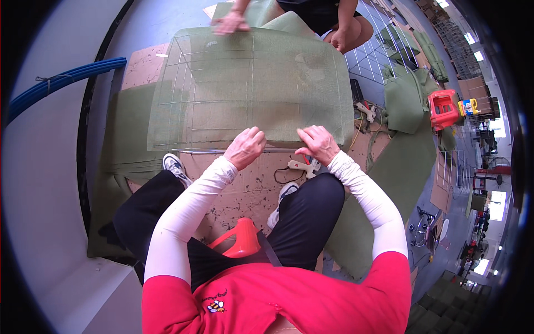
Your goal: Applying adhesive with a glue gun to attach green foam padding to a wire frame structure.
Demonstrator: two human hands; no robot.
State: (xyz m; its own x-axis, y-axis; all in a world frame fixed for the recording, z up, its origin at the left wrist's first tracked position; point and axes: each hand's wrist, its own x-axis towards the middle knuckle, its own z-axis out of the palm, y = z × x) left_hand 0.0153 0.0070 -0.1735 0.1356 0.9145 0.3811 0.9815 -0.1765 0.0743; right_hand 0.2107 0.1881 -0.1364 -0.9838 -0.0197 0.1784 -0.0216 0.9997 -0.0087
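A sheet of green mesh fabric (222, 83) lies over a rectangular wire frame (200, 151), whose thin rods show through it. My left hand (246, 147) is closed, its curled fingers gripping the sheet's near edge. To the right of it, my right hand (319, 143) pinches the same edge, thumb turned toward the left hand. Just below the right hand, a white glue gun (305, 167) lies by my knee. Across the frame, a co-worker's spread hand (231, 23), blurred, rests at the far edge; the other co-worker's hand (337, 40) is at the far right corner.
Cardboard (228, 192) spotted with dark bits covers the floor between my feet. A second glue gun (367, 111) with cords lies to the right. Beyond are green fabric pieces (403, 103), a red plastic stool (443, 108) and a wire grid (378, 42). Blue tubes (67, 78) curve along the left wall.
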